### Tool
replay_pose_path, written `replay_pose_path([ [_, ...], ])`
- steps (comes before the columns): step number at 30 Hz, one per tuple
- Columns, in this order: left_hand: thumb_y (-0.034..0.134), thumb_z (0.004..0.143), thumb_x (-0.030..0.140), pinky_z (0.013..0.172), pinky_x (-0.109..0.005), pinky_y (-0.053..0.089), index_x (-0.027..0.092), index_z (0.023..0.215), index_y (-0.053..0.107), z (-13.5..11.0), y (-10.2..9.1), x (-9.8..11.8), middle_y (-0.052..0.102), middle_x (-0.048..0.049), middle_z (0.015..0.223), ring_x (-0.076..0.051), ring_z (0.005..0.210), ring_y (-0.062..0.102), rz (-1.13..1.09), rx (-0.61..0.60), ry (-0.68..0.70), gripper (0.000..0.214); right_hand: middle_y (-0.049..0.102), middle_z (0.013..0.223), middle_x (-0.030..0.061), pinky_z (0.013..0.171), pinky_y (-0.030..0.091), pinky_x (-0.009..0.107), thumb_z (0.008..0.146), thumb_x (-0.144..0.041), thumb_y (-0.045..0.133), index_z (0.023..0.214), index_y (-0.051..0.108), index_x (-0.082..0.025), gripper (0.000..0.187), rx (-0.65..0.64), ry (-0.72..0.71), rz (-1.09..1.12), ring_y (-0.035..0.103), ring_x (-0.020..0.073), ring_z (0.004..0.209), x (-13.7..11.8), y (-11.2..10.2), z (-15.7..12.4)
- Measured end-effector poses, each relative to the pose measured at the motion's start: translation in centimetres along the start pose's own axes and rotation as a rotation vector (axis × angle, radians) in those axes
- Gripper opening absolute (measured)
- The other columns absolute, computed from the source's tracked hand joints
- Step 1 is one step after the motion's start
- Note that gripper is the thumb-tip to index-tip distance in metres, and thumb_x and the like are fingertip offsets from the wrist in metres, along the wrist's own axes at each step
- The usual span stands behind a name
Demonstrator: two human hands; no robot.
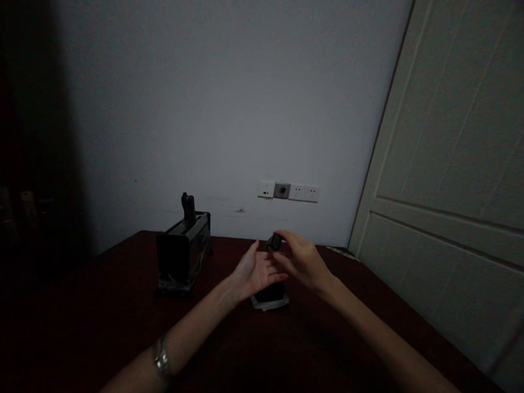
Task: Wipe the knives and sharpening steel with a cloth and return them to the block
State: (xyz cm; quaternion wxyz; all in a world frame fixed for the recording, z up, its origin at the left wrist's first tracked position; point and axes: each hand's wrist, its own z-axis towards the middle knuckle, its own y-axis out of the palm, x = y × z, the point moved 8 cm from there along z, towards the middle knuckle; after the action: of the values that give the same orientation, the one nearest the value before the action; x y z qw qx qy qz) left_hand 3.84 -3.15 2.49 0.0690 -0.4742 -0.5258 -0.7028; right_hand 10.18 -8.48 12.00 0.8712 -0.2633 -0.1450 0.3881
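Observation:
Above the table, my right hand [303, 258] pinches a small dark object [275, 241] with a rounded face between thumb and fingers. Its kind is too dim to make out. Just left of it, my left hand [259, 272] is open, palm up, with the fingers apart under and beside the object. A silver bracelet [161, 356] circles my left wrist. Below the hands lies a dark flat thing [270, 294] with a pale front edge [270, 304], partly hidden by the left hand.
On the dark red table [239, 350], a long black and shiny box [183, 251] stands to the left, with black handle-like pieces [188, 208] rising from its top. White wall sockets [304, 193] are behind the table. A pale panelled door [456, 169] borders the right.

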Motion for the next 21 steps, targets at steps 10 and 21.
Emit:
replay_pose_path([
  [10, 0.061, 0.073, 0.038, 0.034, -0.018, 0.032, 0.015, 0.054, 0.064, -5.7, 3.5, 12.6, 0.056, -0.0033, 0.043, -0.010, 0.035, 0.049, 1.034, 0.119, 0.303, 0.030, 0.070, 0.085, 0.0050, 0.077, 0.054, 0.036, 0.071, -0.021, 0.062, 0.091, 0.065, -0.015, 0.021, 0.076, 0.239, 0.234, 0.067, 0.0203, 0.081, 1.5, -4.9, 4.3],
  [21, 0.068, 0.065, 0.017, 0.073, -0.029, 0.046, 0.016, 0.086, 0.070, -4.5, 5.9, 11.5, 0.068, -0.0047, 0.081, -0.016, 0.074, 0.061, 1.104, -0.054, 0.529, 0.021, 0.070, 0.083, 0.0052, 0.074, 0.055, 0.036, 0.067, -0.023, 0.065, 0.086, 0.068, -0.014, 0.021, 0.024, 0.344, 0.510, 0.067, 0.0196, 0.079, 0.1, -4.4, 6.5],
])
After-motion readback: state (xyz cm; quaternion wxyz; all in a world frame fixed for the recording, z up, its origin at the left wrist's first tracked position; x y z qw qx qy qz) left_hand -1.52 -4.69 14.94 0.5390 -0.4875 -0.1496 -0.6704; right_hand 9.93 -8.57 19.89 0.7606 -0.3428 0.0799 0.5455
